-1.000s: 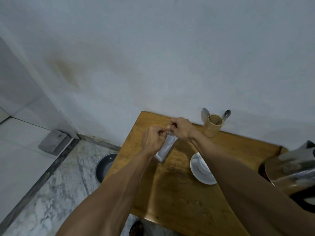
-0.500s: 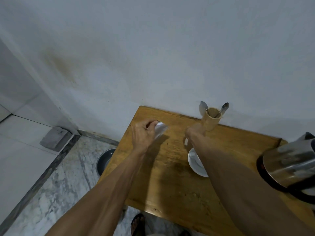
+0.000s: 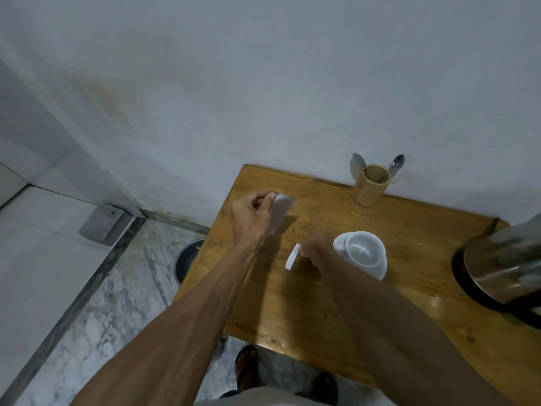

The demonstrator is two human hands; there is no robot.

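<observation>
My left hand (image 3: 251, 218) pinches a silvery sachet (image 3: 280, 210) by its top and holds it above the left part of the wooden table (image 3: 322, 303). My right hand (image 3: 317, 249) is lower, just left of a white cup (image 3: 364, 249) on a white saucer (image 3: 379, 272). It pinches a small white torn strip (image 3: 292, 256) close over the table top. The cup looks empty inside.
A wooden holder (image 3: 370, 187) with two spoons stands at the table's back edge by the wall. A steel kettle (image 3: 503, 265) sits at the right edge. A dark bin (image 3: 187, 259) stands on the marble floor left of the table. My sandalled feet (image 3: 248, 370) are below.
The hands were together on the sachet's top; they have since parted. The left kept the sachet up; the right came down beside the cup with a torn-off strip.
</observation>
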